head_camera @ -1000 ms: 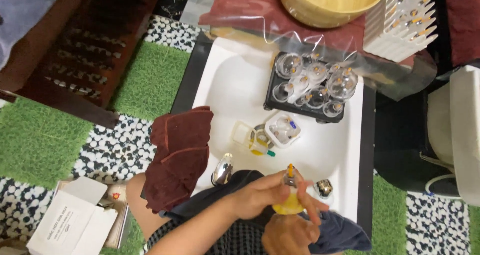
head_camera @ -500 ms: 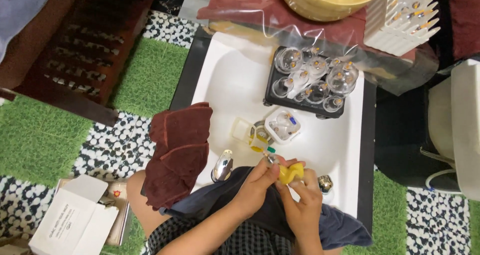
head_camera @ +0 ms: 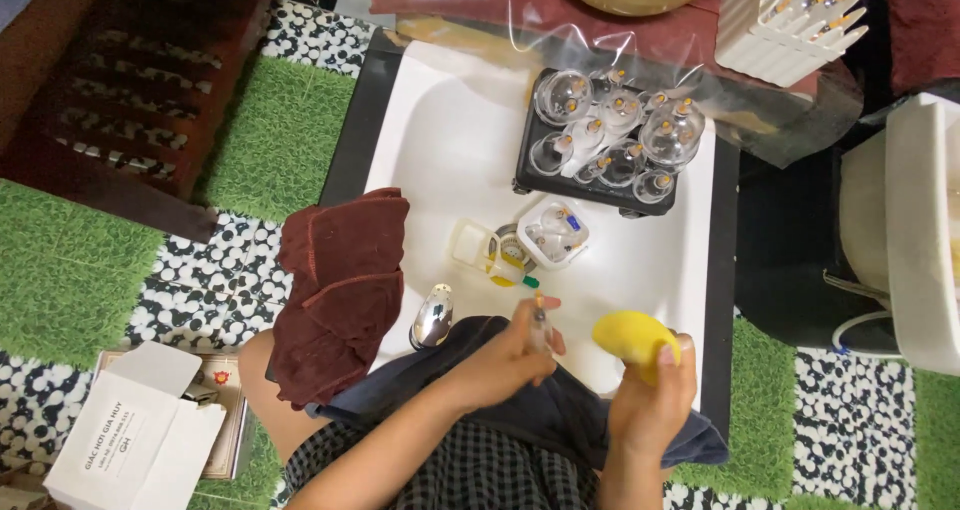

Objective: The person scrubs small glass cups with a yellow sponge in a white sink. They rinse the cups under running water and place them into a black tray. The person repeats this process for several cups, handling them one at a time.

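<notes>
Now your right hand (head_camera: 650, 405) grips the soft yellow rounded sponge (head_camera: 632, 335) near the white tray's (head_camera: 440, 140) near edge. Your left hand (head_camera: 510, 355), just left of it, pinches a small slim clear tube (head_camera: 540, 320) held roughly upright, the two hands close but apart.

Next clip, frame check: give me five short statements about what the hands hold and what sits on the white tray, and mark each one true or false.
1. The right hand holds a yellow sponge. True.
2. The left hand lies flat and empty on the white tray. False: it pinches a small slim item, too small to identify.
3. Clear glass cups fill a black rack on the tray. True.
4. A dark red cloth hangs over the tray's left edge. True.
5. The white cardboard box stands on the tray. False: it lies on the floor mat, left of the person.
</notes>
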